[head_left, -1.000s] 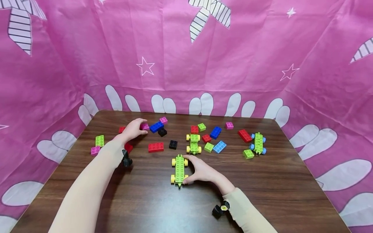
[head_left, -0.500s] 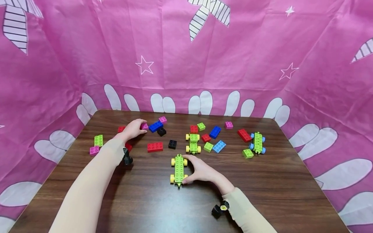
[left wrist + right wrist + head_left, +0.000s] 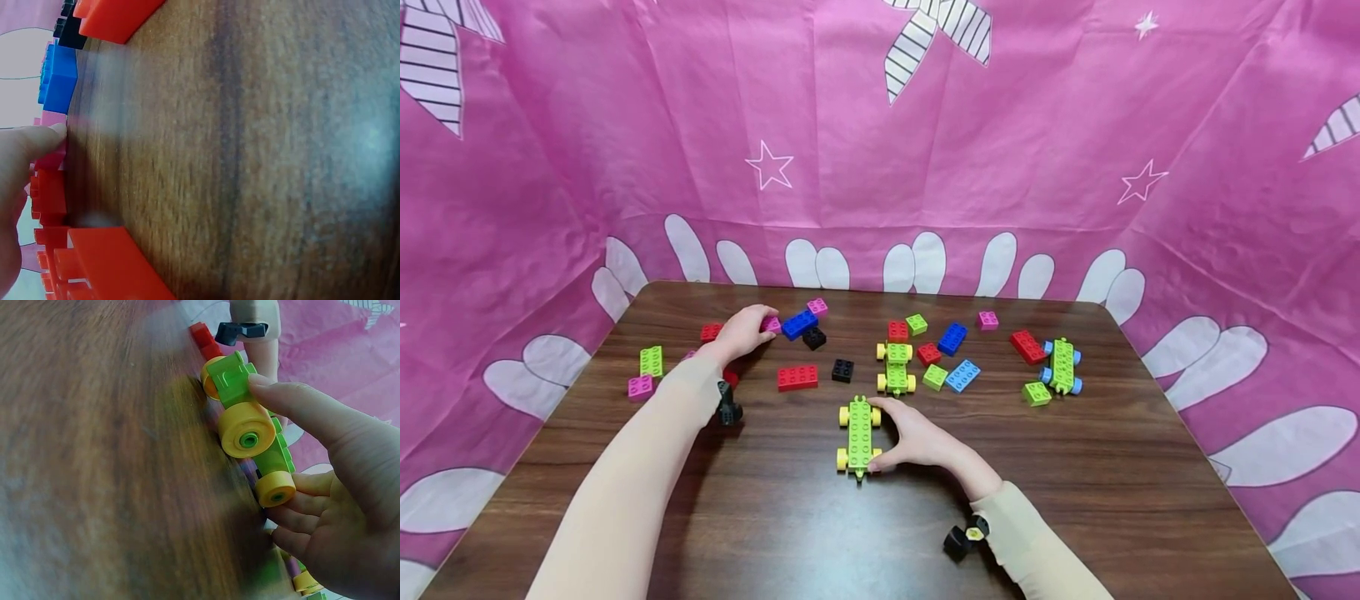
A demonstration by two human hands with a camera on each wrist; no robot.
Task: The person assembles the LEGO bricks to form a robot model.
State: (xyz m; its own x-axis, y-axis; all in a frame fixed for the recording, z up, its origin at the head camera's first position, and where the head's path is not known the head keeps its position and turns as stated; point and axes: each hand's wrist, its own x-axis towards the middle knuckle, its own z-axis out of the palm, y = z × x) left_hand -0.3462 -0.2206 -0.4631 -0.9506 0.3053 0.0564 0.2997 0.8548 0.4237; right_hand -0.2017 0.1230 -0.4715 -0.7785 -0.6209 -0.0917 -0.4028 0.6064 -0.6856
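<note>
Right hand [image 3: 919, 437] grips green chassis [image 3: 860, 437] on yellow wheels [image 3: 247, 430], near middle of wooden table [image 3: 775, 517]. Chassis looks light, stiff, sturdy, apt to roll; probably best held by both ends. Thumb at near end, fingers at far, half spread. Farther off, left hand [image 3: 745, 331] pinches pink brick [image 3: 771, 324] beside blue brick [image 3: 800, 324].
</note>
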